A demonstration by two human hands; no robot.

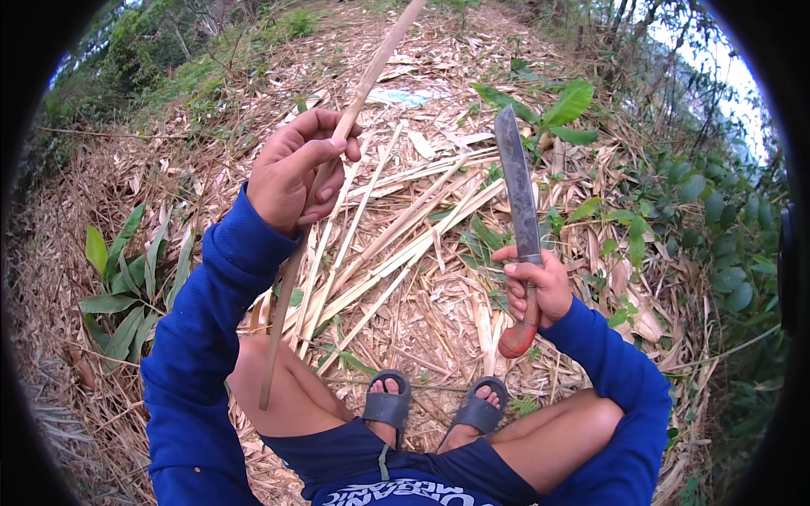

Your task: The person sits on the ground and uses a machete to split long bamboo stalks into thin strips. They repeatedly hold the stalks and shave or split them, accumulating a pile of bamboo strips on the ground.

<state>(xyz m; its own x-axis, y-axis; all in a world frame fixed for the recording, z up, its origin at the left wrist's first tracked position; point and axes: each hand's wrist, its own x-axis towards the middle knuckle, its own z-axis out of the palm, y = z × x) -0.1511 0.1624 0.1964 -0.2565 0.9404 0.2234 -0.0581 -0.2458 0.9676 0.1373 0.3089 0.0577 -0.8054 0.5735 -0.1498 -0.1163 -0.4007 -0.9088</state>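
My left hand (295,169), raised at the left, is closed around a long tan wooden strip (371,72), which looks like split bamboo. The strip slants from the top edge down past my wrist to beside my left knee. In my right hand (540,287) I grip a machete (517,181) by its handle, its dark, worn blade pointing up and slightly left. The handle's rounded red end (516,340) shows below my fingers. Strip and blade are well apart.
Several pale split strips (380,244) lie across dry leaf litter and shavings in front of my sandals (388,409). A broad-leaved green plant (569,110) stands beyond the blade. Another leafy clump (126,287) grows at the left, and bushes (721,228) line the right.
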